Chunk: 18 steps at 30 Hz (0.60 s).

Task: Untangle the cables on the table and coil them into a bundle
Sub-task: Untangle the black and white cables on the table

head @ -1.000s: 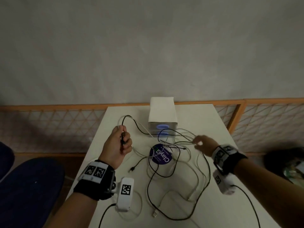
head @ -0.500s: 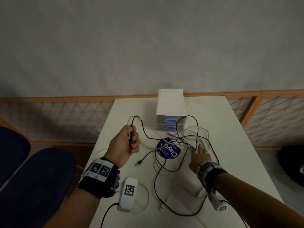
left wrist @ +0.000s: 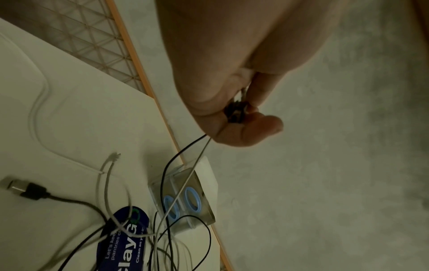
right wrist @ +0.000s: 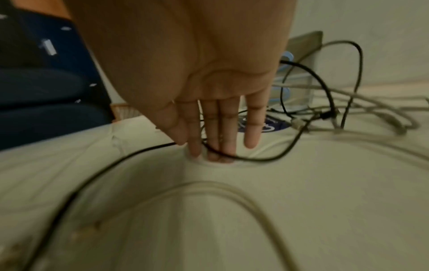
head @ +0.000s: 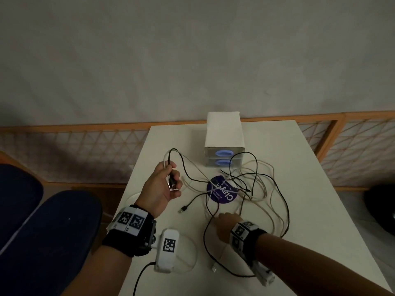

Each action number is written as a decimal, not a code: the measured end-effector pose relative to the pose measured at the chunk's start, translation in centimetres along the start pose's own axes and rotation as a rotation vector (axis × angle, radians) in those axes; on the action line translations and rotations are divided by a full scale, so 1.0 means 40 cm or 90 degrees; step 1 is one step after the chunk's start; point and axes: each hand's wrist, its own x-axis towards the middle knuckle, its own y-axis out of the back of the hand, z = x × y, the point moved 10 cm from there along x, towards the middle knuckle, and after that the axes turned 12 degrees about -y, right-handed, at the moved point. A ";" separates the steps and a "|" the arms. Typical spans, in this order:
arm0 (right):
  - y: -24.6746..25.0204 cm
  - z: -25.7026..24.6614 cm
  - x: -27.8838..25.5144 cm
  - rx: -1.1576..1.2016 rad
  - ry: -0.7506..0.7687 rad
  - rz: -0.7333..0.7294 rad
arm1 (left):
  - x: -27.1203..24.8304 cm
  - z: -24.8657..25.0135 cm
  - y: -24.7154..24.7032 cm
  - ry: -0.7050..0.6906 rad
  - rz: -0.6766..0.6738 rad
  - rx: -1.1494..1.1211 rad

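Right hand (head: pixel 224 224) has dropped flat-fingered onto the table (head: pixel 310 210); left hand (head: pixel 162 186) keeps its grip on cables (head: pixel 171 165).

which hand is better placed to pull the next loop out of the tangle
Probably the right hand: it is free, fingers straight, touching a black cable on the table beside the tangle. The left hand already holds cable ends raised.
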 end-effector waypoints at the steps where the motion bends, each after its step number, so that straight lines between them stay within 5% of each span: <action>1: -0.004 0.005 -0.001 -0.009 0.011 0.000 | -0.001 0.003 0.005 0.000 0.003 -0.001; 8: 0.042 0.014 -0.023 0.047 0.015 0.051 | -0.012 -0.011 0.013 0.005 0.017 0.001; 11: 0.016 -0.045 -0.034 -0.059 0.089 0.087 | -0.013 -0.019 0.001 0.008 0.004 0.000; 15: -0.053 -0.051 -0.034 0.005 0.036 -0.041 | -0.009 -0.018 -0.010 0.002 -0.010 -0.014; 18: -0.027 -0.010 -0.044 0.119 -0.026 -0.043 | -0.003 -0.027 -0.018 0.012 -0.016 -0.027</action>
